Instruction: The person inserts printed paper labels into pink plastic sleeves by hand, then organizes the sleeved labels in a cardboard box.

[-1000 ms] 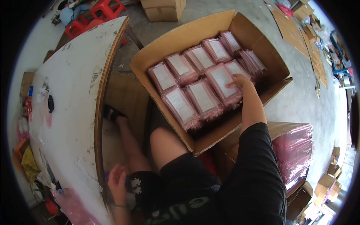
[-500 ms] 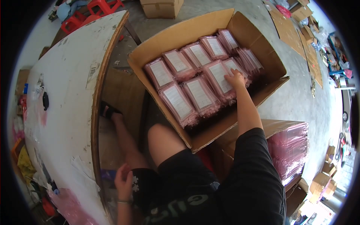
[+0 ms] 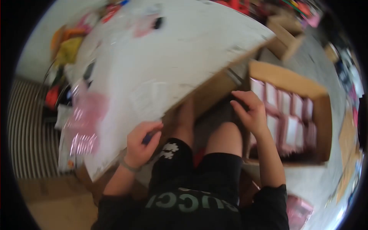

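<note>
My left hand [image 3: 140,145] is at the front edge of the white table [image 3: 184,53], thumb and fingers apart, holding nothing I can see. A blue patch shows between its thumb and fingers. My right hand [image 3: 253,115] hovers above my knee beside the cardboard box [image 3: 287,71], empty, with its thumb and forefinger apart. Bundles of pink bags [image 3: 292,130] with white faces stand in rows inside that box, some hidden behind my right hand. Pink plastic bags [image 3: 86,122] lie on the table to the left, and a clear plastic piece [image 3: 148,97] lies closer to me.
A small black object [image 3: 158,23] lies toward the table's far side. More pink bags [image 3: 299,211] stand low at my right. Another open carton [image 3: 285,34] sits beyond the table corner, and flattened cardboard [image 3: 347,142] covers floor at far right. The view is blurred.
The view has swung left toward the table. My right hand has left the bundles in the box and come back over my knee. My left hand has risen to the table edge.
</note>
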Available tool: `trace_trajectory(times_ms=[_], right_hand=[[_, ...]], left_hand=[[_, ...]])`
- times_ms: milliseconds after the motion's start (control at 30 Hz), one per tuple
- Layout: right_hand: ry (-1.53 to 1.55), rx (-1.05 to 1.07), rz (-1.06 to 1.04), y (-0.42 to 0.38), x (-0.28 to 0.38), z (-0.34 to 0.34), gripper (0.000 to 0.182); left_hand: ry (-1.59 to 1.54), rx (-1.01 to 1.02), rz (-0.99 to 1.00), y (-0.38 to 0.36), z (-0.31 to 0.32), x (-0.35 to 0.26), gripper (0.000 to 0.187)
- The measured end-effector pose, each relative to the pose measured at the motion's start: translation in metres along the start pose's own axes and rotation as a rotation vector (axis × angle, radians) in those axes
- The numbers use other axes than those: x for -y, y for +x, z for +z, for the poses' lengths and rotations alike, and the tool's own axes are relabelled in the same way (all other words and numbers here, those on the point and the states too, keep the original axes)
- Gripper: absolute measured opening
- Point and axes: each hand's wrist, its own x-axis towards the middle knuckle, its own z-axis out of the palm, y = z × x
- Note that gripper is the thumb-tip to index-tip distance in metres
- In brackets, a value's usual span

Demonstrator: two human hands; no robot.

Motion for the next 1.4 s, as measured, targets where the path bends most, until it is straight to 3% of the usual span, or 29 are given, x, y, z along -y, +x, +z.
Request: trace_trajectory(times_ms=[100, 267, 333, 400, 433, 467, 500, 567, 667, 767, 833, 900, 1033, 1133, 1333, 1400], right_hand=[[0.162, 0.104, -0.365, 0.041, 0.078, 0.068, 0.026], [0.311, 0.312, -0.509, 0.062, 0.152, 0.168, 0.021], [0.363, 0.367, -0.525, 0.059, 0.168, 0.196, 0.021], [0.384, 0.424, -0.515, 0.059, 0.196, 0.220, 0.020], [0.398, 0.444, -0.508, 0.055, 0.203, 0.227, 0.020], [0.391, 0.466, -0.495, 0.052, 0.207, 0.231, 0.020], [0.381, 0.487, -0.478, 0.048, 0.209, 0.234, 0.020], [0.323, 0.492, -0.511, 0.043, 0.209, 0.232, 0.020], [0.261, 0.515, -0.421, 0.045, 0.205, 0.217, 0.019], [0.245, 0.507, -0.274, 0.042, 0.191, 0.212, 0.017], [0.279, 0.489, -0.237, 0.044, 0.189, 0.218, 0.016], [0.293, 0.501, -0.282, 0.046, 0.191, 0.223, 0.016], [0.274, 0.522, -0.351, 0.046, 0.188, 0.227, 0.015], [0.292, 0.522, -0.294, 0.044, 0.188, 0.221, 0.015], [0.306, 0.476, -0.281, 0.041, 0.180, 0.208, 0.016], [0.344, 0.435, -0.296, 0.041, 0.181, 0.204, 0.016]], left_hand=[[0.307, -0.275, 0.076, -0.019, -0.067, 0.008, 0.026], [0.579, -0.677, -0.148, -0.061, -0.199, 0.054, 0.027], [0.468, -0.672, -0.324, -0.055, -0.241, 0.083, 0.038], [0.422, -0.529, -0.590, -0.028, -0.283, 0.115, 0.056], [0.502, -0.417, -0.625, -0.013, -0.300, 0.148, 0.073], [0.617, -0.404, -0.667, 0.005, -0.295, 0.153, 0.077], [0.712, -0.255, -0.828, 0.024, -0.294, 0.166, 0.087], [0.690, 0.008, -0.758, 0.040, -0.298, 0.230, 0.085], [0.619, 0.036, -0.885, 0.047, -0.300, 0.201, 0.079], [0.677, -0.082, -0.730, 0.036, -0.304, 0.195, 0.073], [0.516, -0.199, -0.697, 0.027, -0.301, 0.184, 0.067], [0.518, -0.229, -0.835, 0.031, -0.305, 0.184, 0.066], [0.856, -0.172, -0.733, 0.031, -0.299, 0.178, 0.059], [0.878, -0.241, -0.647, 0.026, -0.298, 0.197, 0.053], [0.565, -0.217, -0.936, 0.032, -0.298, 0.183, 0.033], [0.320, -0.445, -0.930, 0.035, -0.311, 0.215, 0.029]])
